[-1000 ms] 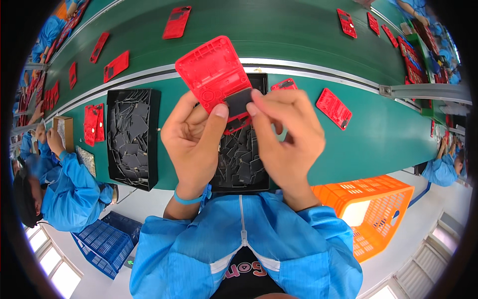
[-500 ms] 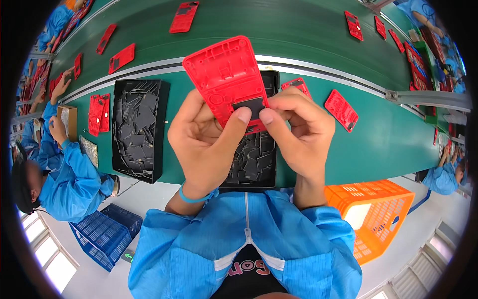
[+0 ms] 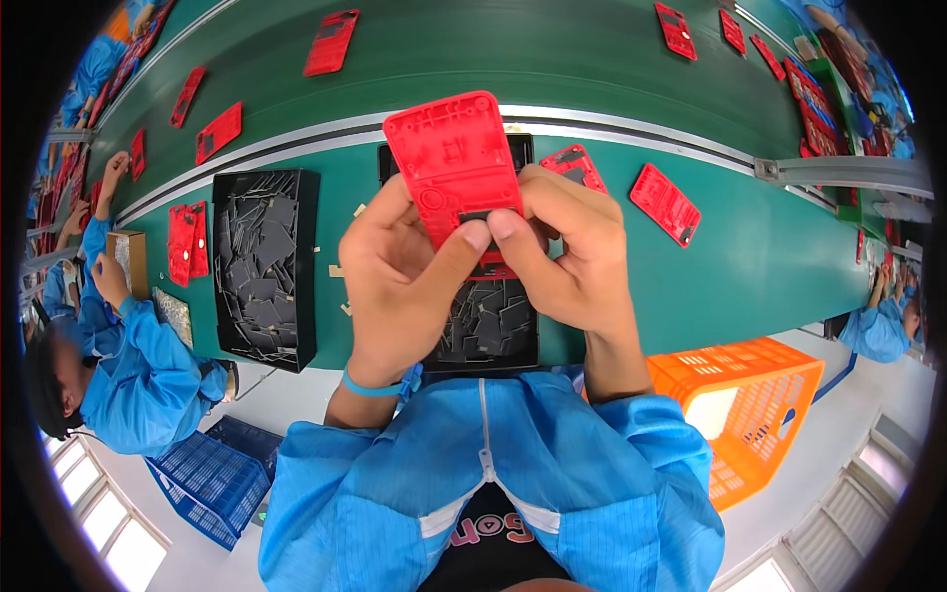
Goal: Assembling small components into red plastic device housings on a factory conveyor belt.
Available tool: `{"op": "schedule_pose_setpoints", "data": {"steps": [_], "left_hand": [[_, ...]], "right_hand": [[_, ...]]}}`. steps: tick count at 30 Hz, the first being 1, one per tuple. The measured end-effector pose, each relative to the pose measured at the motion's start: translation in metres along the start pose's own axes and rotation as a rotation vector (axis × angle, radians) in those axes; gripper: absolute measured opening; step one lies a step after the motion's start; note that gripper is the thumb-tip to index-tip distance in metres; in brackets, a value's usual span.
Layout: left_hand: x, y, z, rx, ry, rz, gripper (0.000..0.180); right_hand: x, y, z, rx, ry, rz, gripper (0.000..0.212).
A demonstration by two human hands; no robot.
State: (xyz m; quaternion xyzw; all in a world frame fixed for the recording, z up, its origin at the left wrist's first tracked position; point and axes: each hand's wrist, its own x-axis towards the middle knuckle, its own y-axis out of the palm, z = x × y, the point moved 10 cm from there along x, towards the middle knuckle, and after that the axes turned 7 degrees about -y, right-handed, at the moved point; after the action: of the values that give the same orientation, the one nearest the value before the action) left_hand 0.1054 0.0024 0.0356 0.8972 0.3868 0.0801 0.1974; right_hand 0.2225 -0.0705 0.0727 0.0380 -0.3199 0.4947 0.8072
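Both hands hold a red plastic shell (image 3: 454,163), its ribbed inner side up, over a black tray (image 3: 485,368) of thin dark rectangular pieces. My left hand (image 3: 395,281) is closed round the shell's left side and lower end. On the right side, my right hand (image 3: 577,257) grips the same shell. The two thumbs meet over a dark rectangular piece (image 3: 474,216) in the shell's lower recess, covering part of it. Most of my other fingers are hidden behind the shell. Just right of my right hand lies another red shell (image 3: 575,166).
A second black tray (image 3: 309,266) of dark pieces stands left. Red shells (image 3: 666,204) lie on the green table, with more (image 3: 331,42) on the green belt beyond a metal rail (image 3: 631,141). An orange crate (image 3: 760,370) is at right; a blue crate (image 3: 212,483) and a co-worker (image 3: 138,365) are at left.
The held shell has tilted more upright and dropped slightly. My right hand has shifted left, its thumb now close to the left thumb. Shells on the belt appear farther left.
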Motion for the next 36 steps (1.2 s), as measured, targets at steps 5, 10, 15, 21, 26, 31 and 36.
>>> {"op": "schedule_pose_setpoints", "data": {"steps": [5,10,15,21,26,31,36], "left_hand": [[0.017,-0.009,0.002,0.130,-0.032,-0.130,0.043],[0.044,-0.032,0.006,0.377,-0.016,-0.241,0.058],[0.027,-0.046,-0.004,0.252,-0.071,-0.264,0.051],[0.027,-0.073,-0.006,0.215,-0.058,-0.300,0.035],[0.026,-0.067,-0.007,0.255,-0.030,-0.255,0.032],[0.023,-0.050,-0.006,0.244,-0.048,-0.190,0.031],[0.008,-0.058,-0.022,0.298,0.007,-0.229,0.029]], "right_hand": [[0.008,0.007,-0.036,-0.027,0.127,0.182,0.020],[0.063,-0.067,-0.187,-0.426,0.409,-0.006,0.038],[0.051,-0.115,-0.206,-0.718,0.264,-0.142,0.045],[-0.042,-0.069,-0.102,-1.068,0.341,0.144,0.067],[-0.050,-0.041,-0.092,-0.976,0.216,0.128,0.051],[0.000,-0.089,-0.148,-1.076,0.245,-0.105,0.044],[0.031,-0.143,-0.168,-0.907,0.191,-0.203,0.075]]}}
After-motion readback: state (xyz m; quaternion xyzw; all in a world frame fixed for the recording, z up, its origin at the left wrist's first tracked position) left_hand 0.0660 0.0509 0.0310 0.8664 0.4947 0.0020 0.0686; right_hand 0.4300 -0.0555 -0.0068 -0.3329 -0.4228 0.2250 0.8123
